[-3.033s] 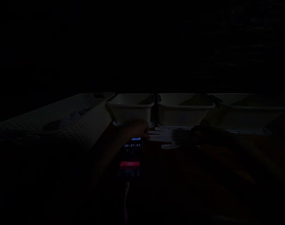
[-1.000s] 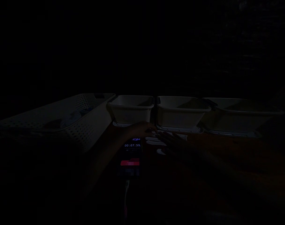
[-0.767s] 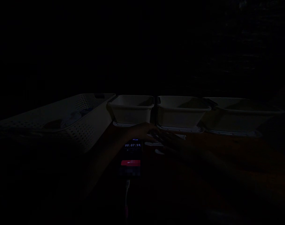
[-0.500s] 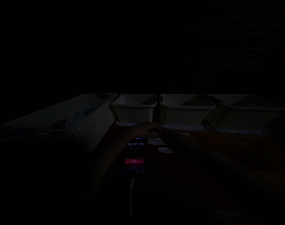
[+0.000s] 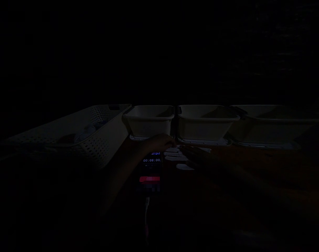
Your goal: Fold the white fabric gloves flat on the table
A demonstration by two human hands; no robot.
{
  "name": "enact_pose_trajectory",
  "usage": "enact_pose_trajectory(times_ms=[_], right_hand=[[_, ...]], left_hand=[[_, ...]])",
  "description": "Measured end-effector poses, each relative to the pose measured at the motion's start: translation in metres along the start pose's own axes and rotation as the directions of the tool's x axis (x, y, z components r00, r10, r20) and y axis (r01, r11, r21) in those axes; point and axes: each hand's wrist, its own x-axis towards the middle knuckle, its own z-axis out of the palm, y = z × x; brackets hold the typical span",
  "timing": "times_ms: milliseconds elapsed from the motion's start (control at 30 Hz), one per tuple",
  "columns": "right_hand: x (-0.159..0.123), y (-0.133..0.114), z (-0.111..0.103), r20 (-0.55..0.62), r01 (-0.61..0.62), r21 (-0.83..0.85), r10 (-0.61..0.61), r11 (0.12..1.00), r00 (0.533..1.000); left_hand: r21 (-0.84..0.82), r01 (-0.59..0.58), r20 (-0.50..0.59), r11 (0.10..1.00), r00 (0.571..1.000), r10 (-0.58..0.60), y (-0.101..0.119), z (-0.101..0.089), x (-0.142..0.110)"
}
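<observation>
A white glove lies on the dark table with its fingers toward the left; its middle is hidden by my right hand. My left hand is bent at the glove's far fingers, and its own fingers look closed on a fingertip of the glove, though darkness blurs the contact. Over the palm part of the glove, my right hand rests with its fingers stretched out and pointing left. Below my left wrist a phone shows a running timer.
Three pale tubs stand in a row behind the hands: a left tub, a middle tub and a right tub. At the left is a perforated basket with things in it. A cable runs from the phone.
My right hand has come left from the glove's cuff end and now lies flat over it. My left hand has stayed near the glove's fingertips. The view has shifted slightly.
</observation>
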Motion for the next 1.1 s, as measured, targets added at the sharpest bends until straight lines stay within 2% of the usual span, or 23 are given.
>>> enact_pose_trajectory(times_ms=[500,633,733,867,1100], right_hand=[[0.000,-0.010,-0.016,0.078,-0.052,0.013,0.051,0.999,0.996],[-0.001,-0.006,-0.009,0.032,-0.066,-0.001,0.066,0.998,0.997],[-0.001,-0.002,-0.003,-0.002,-0.085,-0.007,0.085,0.996,0.996],[-0.001,0.001,0.000,-0.071,-0.104,0.058,0.108,0.993,0.992],[0.004,0.005,0.012,-0.135,-0.094,0.082,0.105,0.992,0.985]], left_hand=[[-0.018,0.010,0.008,1.000,1.000,-0.010,-0.005,-0.001,-0.002],[-0.075,-0.049,0.009,0.996,0.999,0.050,-0.007,0.001,-0.002],[-0.123,-0.051,0.005,0.991,0.999,0.052,-0.008,0.002,-0.001],[-0.186,-0.073,-0.002,0.980,0.997,0.074,-0.002,0.003,0.001],[-0.070,0.000,0.026,0.998,1.000,0.002,0.014,0.001,-0.002]])
